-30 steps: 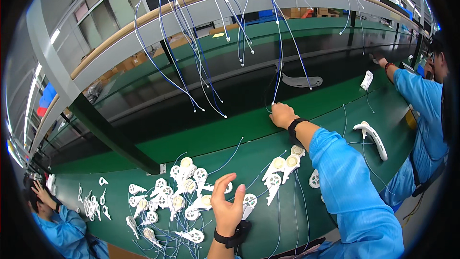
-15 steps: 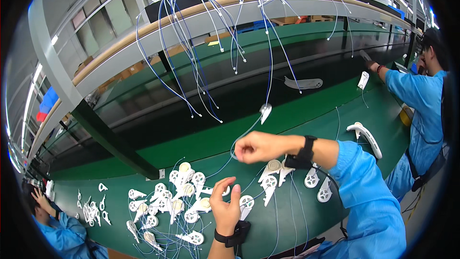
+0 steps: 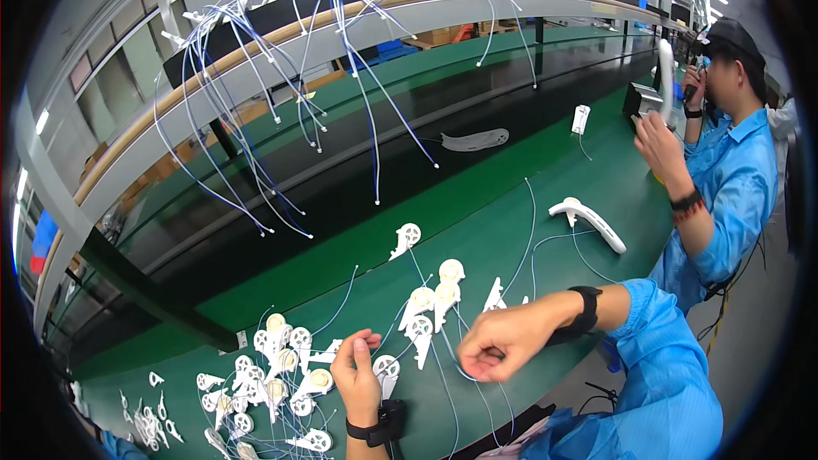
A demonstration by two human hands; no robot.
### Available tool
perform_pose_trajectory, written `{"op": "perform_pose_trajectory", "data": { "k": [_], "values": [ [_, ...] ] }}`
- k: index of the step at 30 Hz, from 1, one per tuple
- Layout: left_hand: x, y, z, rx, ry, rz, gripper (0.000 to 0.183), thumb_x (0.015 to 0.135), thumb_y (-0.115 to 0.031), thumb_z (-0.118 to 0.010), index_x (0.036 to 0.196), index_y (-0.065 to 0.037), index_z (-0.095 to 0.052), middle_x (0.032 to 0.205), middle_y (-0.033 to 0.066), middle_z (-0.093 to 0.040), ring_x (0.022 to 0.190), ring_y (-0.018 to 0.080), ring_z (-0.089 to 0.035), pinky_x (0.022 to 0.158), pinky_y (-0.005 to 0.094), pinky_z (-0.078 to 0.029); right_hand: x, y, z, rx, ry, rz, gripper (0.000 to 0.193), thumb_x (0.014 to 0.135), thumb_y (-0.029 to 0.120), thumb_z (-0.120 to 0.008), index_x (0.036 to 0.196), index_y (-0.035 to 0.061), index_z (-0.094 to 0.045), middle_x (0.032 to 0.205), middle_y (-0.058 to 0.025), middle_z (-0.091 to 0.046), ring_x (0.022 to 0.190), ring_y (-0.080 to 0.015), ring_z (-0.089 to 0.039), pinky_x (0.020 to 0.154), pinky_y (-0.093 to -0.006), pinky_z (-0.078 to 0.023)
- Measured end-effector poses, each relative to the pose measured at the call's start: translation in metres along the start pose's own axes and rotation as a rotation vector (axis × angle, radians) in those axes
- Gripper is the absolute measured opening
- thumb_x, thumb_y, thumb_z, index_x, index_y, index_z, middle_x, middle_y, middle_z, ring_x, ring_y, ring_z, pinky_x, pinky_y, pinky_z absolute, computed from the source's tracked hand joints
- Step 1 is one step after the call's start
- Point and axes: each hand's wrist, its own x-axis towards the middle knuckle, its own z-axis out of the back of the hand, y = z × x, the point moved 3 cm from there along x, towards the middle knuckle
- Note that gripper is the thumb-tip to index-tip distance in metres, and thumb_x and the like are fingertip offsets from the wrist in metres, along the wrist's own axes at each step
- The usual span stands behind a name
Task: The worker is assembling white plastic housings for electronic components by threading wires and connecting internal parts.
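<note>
My right hand (image 3: 501, 342) is closed in a pinch over the near part of the green table, with a thin grey-blue cable (image 3: 452, 351) at its fingertips. Just left of it lie several white plastic parts with round wheels (image 3: 420, 326), cables trailing from them. My left hand (image 3: 358, 382) is raised with fingers loosely curled, thumb apart, and nothing visible in it. Beside its wrist rests a white spoked-wheel part (image 3: 386, 368). A tangled pile of similar white wheel parts (image 3: 277, 366) spreads to its left. Another wheel part (image 3: 407, 238) sits farther off, near the table's far edge.
A dark conveyor belt (image 3: 341, 158) runs behind the green table (image 3: 503, 238). Blue and white cables (image 3: 375, 132) hang from a rail above it. A curved white handle-like part (image 3: 596, 223) lies to the right. At far right, a co-worker (image 3: 716, 170) holds up a white piece.
The view has swung to the right. My right hand has come down and toward me, still pinched. My left hand's fingers have curled slightly. The co-worker now holds a white piece up.
</note>
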Motion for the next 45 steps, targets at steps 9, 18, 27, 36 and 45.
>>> {"op": "perform_pose_trajectory", "data": {
  "k": [9, 18, 27, 36, 45],
  "values": [
    [-0.005, 0.005, -0.013, 0.004, 0.114, 0.035, 0.038, 0.102, -0.025, -0.047, 0.102, 0.010, -0.061, 0.085, 0.0157, -0.067, 0.076, 0.0202, -0.065, 0.071, 0.0301, -0.052, -0.040, 0.011, -0.058, 0.064, 0.258, 0.123, 0.015, 0.087, 0.015, -0.067, 0.084, 0.0011, -0.061, 0.073, -0.0063, -0.057, 0.062, -0.0182, -0.055, 0.056, -0.0333, -0.044],
    [-0.008, 0.003, -0.014, 0.042, 0.103, 0.038, 0.034, 0.100, -0.023, -0.051, 0.101, 0.009, -0.063, 0.083, 0.0140, -0.067, 0.073, 0.0173, -0.064, 0.070, 0.0282, -0.051, -0.146, -0.031, 0.076, -0.819, -1.049, -0.500, 0.013, 0.075, 0.018, -0.074, 0.086, 0.0098, -0.070, 0.080, -0.0066, -0.069, 0.071, -0.0246, -0.066, 0.063, -0.0350, -0.052],
    [-0.009, -0.005, -0.011, 0.078, 0.120, 0.029, 0.032, 0.099, -0.021, -0.053, 0.101, 0.008, -0.063, 0.082, 0.0138, -0.069, 0.073, 0.0176, -0.065, 0.070, 0.0285, -0.051, -0.236, -0.083, 0.098, -1.095, -1.066, -1.288, 0.023, 0.070, 0.020, -0.077, 0.087, 0.0074, -0.068, 0.079, -0.0105, -0.065, 0.083, -0.0308, -0.064, 0.076, -0.0423, -0.051],
    [-0.010, 0.000, -0.014, -0.163, 0.218, 0.139, 0.039, 0.102, -0.026, -0.045, 0.108, 0.009, -0.060, 0.087, 0.0182, -0.069, 0.079, 0.0231, -0.068, 0.073, 0.0320, -0.054, -0.101, -0.008, 0.059, -1.441, -1.011, -0.043, 0.015, 0.063, 0.010, -0.075, 0.075, 0.0130, -0.066, 0.084, -0.0002, -0.065, 0.074, -0.0216, -0.061, 0.064, -0.0339, -0.046],
    [-0.026, 0.003, -0.030, -0.495, 0.340, 0.260, 0.053, 0.101, -0.039, -0.041, 0.120, 0.010, -0.050, 0.103, 0.0248, -0.065, 0.082, 0.0345, -0.068, 0.073, 0.0387, -0.057, 0.026, -0.008, -0.012, -1.136, -0.486, 0.561, 0.028, 0.074, 0.012, -0.066, 0.103, 0.0126, -0.067, 0.101, -0.0026, -0.063, 0.082, -0.0187, -0.065, 0.066, -0.0294, -0.052]
  ]
}}
